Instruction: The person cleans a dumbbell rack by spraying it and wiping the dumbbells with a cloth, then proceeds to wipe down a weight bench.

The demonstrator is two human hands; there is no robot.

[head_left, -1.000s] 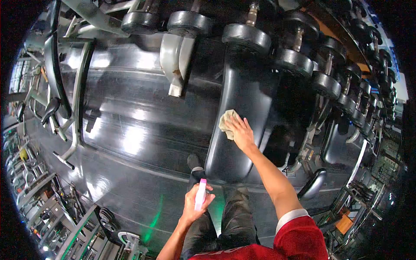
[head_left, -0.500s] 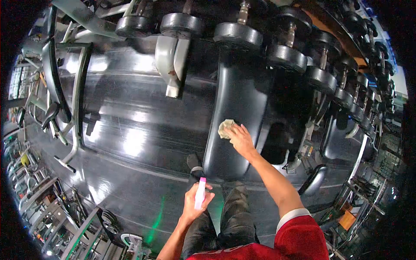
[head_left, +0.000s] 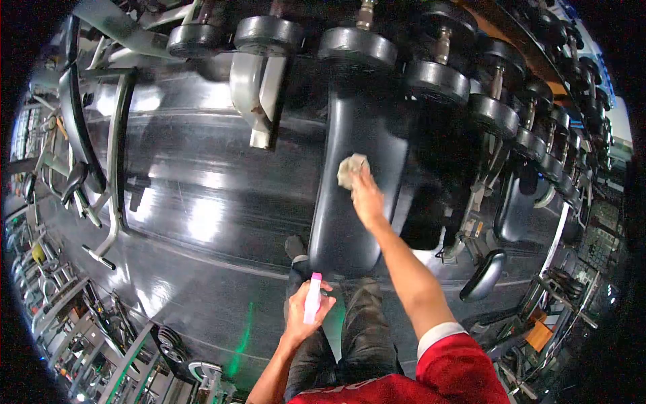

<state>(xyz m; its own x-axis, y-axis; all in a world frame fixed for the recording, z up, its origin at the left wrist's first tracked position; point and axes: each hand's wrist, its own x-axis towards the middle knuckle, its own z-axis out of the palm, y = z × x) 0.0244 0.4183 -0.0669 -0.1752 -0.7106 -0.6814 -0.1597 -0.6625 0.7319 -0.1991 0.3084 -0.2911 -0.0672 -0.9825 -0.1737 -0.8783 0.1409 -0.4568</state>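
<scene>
Spray bottle (head_left: 311, 308) filling my curled left hand (head_left: 297, 323), pink nozzle (head_left: 316, 276) facing forward, probably for aiming. Right hand (head_left: 368, 202) holding bunched cloth (head_left: 350, 172), fingers lightly bent, seemingly pressing it to bench pad (head_left: 344, 236). Dumbbells (head_left: 356, 47) lining up beyond, presumably for reach.

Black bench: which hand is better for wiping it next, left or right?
Probably the right hand: it holds the cloth out over the black bench. The left hand is busy holding a pink-and-white sprayer, back near the legs.
</scene>
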